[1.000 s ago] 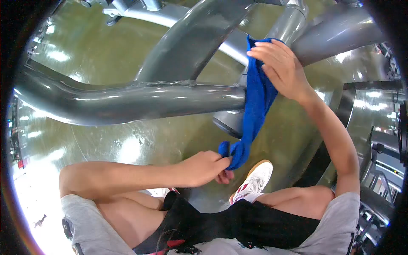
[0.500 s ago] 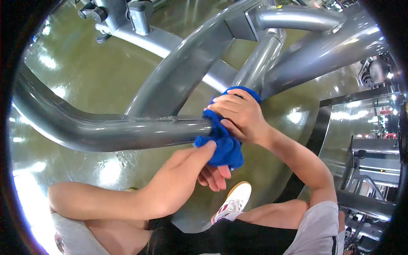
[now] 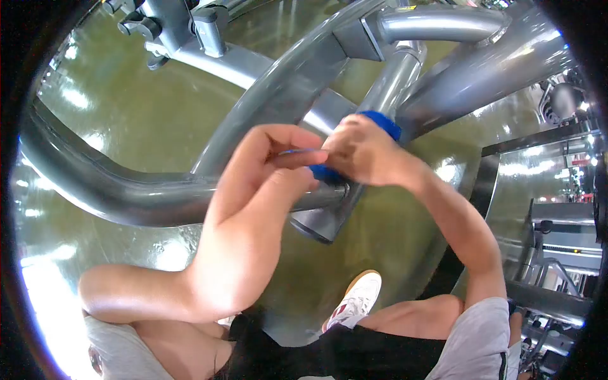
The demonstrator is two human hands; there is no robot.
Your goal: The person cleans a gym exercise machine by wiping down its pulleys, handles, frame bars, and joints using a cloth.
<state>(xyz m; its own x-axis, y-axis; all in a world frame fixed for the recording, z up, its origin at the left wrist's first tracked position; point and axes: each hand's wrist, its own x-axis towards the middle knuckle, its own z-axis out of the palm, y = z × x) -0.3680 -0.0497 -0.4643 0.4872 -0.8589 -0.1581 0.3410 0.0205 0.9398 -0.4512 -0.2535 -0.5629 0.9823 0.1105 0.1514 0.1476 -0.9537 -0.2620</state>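
A blue cloth [image 3: 384,123] is wrapped over a grey metal tube of a frame, near where the tubes meet. My right hand [image 3: 366,153] is closed on the cloth and presses it against the tube. Close by on the left, my left hand [image 3: 244,180] is raised over the horizontal bent tube [image 3: 158,201]. Its fingers are pinched, and a bit of blue cloth shows between them. Both hands cover much of the cloth. Below them, the tube's capped end [image 3: 320,225] is bare.
A wide curved grey beam [image 3: 272,95] rises behind my hands, and a thick tube [image 3: 481,79] runs to the upper right. Another machine base [image 3: 209,57] stands at upper left. A dark-framed mirror [image 3: 506,183] is on the right. My white shoe [image 3: 354,297] rests on the glossy floor.
My left hand has moved up from below the tube to beside my right hand. The cloth's hanging part has been lifted, uncovering the tube end. My right hand has shifted slightly right.
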